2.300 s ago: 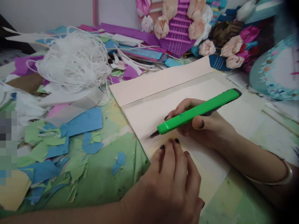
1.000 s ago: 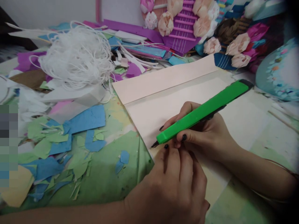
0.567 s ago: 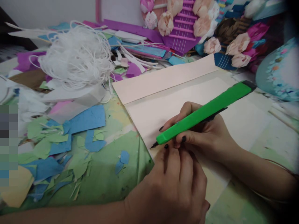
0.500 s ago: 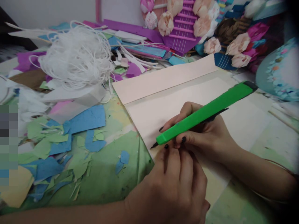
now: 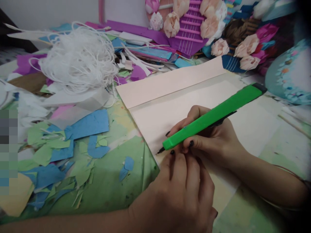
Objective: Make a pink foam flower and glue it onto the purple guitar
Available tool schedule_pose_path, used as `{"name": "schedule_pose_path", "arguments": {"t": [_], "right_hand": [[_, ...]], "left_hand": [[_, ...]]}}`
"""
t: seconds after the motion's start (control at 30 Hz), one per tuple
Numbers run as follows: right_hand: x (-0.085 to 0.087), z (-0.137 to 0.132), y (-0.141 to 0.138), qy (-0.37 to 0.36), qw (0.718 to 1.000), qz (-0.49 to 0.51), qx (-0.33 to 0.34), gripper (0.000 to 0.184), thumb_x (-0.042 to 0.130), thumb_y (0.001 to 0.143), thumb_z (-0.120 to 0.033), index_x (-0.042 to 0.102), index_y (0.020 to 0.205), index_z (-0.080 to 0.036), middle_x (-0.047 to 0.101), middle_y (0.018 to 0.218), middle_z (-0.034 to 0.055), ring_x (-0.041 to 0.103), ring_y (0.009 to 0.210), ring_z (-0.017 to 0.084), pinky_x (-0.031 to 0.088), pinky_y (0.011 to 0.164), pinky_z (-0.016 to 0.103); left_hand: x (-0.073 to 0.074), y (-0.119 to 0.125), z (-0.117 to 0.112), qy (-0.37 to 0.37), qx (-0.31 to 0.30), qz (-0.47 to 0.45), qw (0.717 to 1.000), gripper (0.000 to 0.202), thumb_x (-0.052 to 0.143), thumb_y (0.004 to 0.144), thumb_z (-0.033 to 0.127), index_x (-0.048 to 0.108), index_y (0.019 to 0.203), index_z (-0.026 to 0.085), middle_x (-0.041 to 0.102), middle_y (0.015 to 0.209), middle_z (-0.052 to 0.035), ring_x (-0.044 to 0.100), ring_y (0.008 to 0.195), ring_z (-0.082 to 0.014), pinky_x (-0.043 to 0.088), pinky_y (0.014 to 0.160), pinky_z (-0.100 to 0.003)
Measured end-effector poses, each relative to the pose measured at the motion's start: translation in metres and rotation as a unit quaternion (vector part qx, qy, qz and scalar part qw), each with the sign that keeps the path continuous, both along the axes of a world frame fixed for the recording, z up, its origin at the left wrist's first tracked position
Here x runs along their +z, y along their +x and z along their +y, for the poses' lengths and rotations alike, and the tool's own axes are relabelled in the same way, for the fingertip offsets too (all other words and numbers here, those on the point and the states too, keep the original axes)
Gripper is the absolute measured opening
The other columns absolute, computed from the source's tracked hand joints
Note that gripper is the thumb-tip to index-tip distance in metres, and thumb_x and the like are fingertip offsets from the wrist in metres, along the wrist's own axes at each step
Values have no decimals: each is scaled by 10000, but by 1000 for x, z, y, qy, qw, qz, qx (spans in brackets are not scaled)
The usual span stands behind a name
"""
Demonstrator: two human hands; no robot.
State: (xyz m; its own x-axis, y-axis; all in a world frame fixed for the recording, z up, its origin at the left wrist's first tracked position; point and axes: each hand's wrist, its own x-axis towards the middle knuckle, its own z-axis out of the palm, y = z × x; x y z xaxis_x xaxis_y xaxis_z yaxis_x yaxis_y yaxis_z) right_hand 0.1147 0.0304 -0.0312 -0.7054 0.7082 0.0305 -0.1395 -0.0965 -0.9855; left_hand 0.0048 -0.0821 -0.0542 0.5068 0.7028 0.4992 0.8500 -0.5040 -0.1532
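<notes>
My right hand [image 5: 213, 142] is closed round a green utility knife [image 5: 209, 118] with a black end, held slanted like a pen. Its dark pointed tip rests at the left edge of a cream sheet of card [image 5: 167, 113]. The sheet has a folded-over strip along its far side. My left hand [image 5: 182, 191] lies on the near part of the sheet, fingers bent and pressed together on it, just below the knife tip and touching or nearly touching my right hand. Its fingertips are partly hidden.
Blue and green paper scraps [image 5: 89, 124] litter the green table cover [image 5: 111, 181] at left. Behind them sits a tangled heap of white cord [image 5: 77, 58]. Purple card with pink rungs [image 5: 191, 29] and paper flowers [image 5: 246, 45] stand at the back. A decorated light-blue object [image 5: 279, 77] is at right.
The whole view has shifted very slightly to the left. Both hands, the utility knife and the sheet keep the same places relative to each other.
</notes>
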Motion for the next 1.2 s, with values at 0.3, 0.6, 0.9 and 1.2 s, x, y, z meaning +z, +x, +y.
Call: {"name": "schedule_pose_path", "arguments": {"t": [0.3, 0.6, 0.9, 1.2], "right_hand": [[1, -1, 0, -7, 1000, 1, 6, 215, 733, 686, -193, 557, 809, -180, 697, 857, 41, 669, 707, 163, 558, 611, 283], [0, 1, 1, -11, 1000, 2, 4, 227, 727, 693, -189, 539, 818, -166, 693, 864, 59, 617, 572, 111, 538, 545, 260], [1, 0, 0, -7, 1000, -2, 0, 235, 744, 681, -244, 555, 802, -176, 694, 844, 55, 627, 581, 129, 543, 557, 284], [1, 0, 0, -16, 1000, 9, -3, 222, 739, 687, -233, 555, 801, -180, 692, 836, 44, 632, 593, 128, 542, 564, 279]], "left_hand": [[0, 0, -1, 2, 2, 2, 1000, 491, 356, 874, 398, 577, 1140, 49, 640, 1092, -199, 608, 984, -345, 485, 816, -454], [-1, 0, -1, 3, 2, -2, 1000, 496, 352, 877, 392, 564, 1154, 41, 623, 1123, -210, 597, 1008, -348, 478, 827, -453], [1, 0, -1, -5, 4, -6, 1000, 485, 359, 876, 385, 576, 1140, 41, 632, 1106, -206, 600, 1004, -356, 489, 818, -456], [1, 0, -1, -3, 1, 0, 1000, 490, 351, 879, 382, 571, 1145, 35, 629, 1110, -209, 599, 1006, -352, 488, 822, -450]]}}
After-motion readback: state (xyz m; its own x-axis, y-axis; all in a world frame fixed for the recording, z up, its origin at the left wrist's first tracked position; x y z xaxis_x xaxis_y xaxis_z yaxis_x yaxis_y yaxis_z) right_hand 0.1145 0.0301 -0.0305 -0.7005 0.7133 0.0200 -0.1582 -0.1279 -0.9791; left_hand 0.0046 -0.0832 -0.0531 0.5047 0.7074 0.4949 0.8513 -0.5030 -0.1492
